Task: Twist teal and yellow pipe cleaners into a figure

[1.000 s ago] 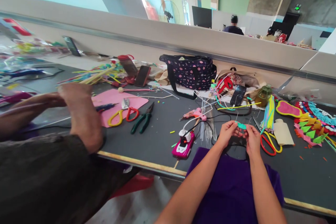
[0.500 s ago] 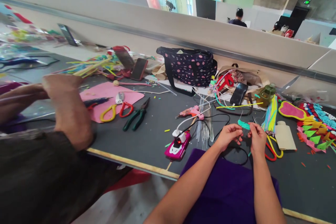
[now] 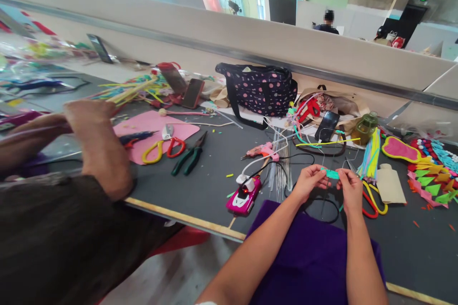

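A small teal piece [image 3: 332, 174] is held up above the dark bench [image 3: 422, 248], between two hands. Its left end is pinched by the left hand [image 3: 308, 182], thumb and fingers brought together on it; its right end is clamped likewise in the grip of the right hand [image 3: 352, 186]. The piece is partly covered by the fingertips at both ends.

Just beyond the right hand, scissors [image 3: 375, 207] with red and yellow handles are laid on the bench, next to a cream bottle-shaped piece [image 3: 391, 185] and a bundle of pastel strips [image 3: 368, 158]. Behind the hands, a black phone [image 3: 326, 126] is seen near a green bottle [image 3: 364, 128].

To the left of the left hand, a bunch of thin clear sticks [image 3: 280, 176] is spread beside a pink glue gun [image 3: 263, 151]. Nearer the bench edge, a white plug [image 3: 246, 181] is fitted into a magenta power strip [image 3: 252, 198]. Farther left, green-handled pliers [image 3: 196, 153] are placed near a second pair of scissors [image 3: 167, 132], which is rested partly on a pink sheet [image 3: 188, 128]. At the far left, a co-worker's arm [image 3: 102, 152] is bent over the bench.
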### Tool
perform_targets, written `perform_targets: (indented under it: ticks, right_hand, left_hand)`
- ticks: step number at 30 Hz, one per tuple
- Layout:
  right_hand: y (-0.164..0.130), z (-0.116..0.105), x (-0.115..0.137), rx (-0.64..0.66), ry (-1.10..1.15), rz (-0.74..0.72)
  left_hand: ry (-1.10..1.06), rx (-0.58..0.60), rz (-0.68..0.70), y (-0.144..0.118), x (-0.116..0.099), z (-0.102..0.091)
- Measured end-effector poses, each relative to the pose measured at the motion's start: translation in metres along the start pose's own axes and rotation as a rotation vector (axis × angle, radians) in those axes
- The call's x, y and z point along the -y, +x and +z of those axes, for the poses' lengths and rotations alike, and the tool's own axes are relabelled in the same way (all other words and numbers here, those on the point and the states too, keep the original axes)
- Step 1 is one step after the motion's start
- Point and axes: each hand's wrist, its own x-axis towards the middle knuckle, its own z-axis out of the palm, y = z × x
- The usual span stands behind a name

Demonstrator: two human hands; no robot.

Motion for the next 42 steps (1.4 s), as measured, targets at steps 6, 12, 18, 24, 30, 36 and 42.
perform_targets:
  ticks: [6,12,18,24,30,36,42]
  right_hand:
    - [-0.005,0.000,0.004,0.094,0.068,0.079]
    - [-0.007,0.003,0.001,0.071,0.088,0.112]
    - [-0.008,0.006,0.001,0.077,0.192,0.171]
    - [-0.010,0.008,0.002,0.104,0.224,0.184]
    - [-0.011,0.012,0.006,0.041,0.252,0.180]
    - [-0.015,0.014,0.010,0.140,0.304,0.227]
    - [-0.013,0.013,0.003,0.094,0.184,0.161]
  left_hand:
    - [-0.030,-0.040,0.022,0.000,-0.001,-0.001]
    - [-0.049,-0.046,0.035,-0.002,-0.003,0.000]
    - [-0.043,-0.040,0.069,-0.002,-0.002,0.001]
    - [-0.020,-0.026,0.064,-0.002,0.000,0.000]
    - [-0.041,-0.016,0.051,-0.002,0.000,0.002]
    - [-0.018,-0.042,0.075,-0.002,-0.001,0.002]
    - [-0.022,-0.008,0.019,-0.002,-0.002,0.003]
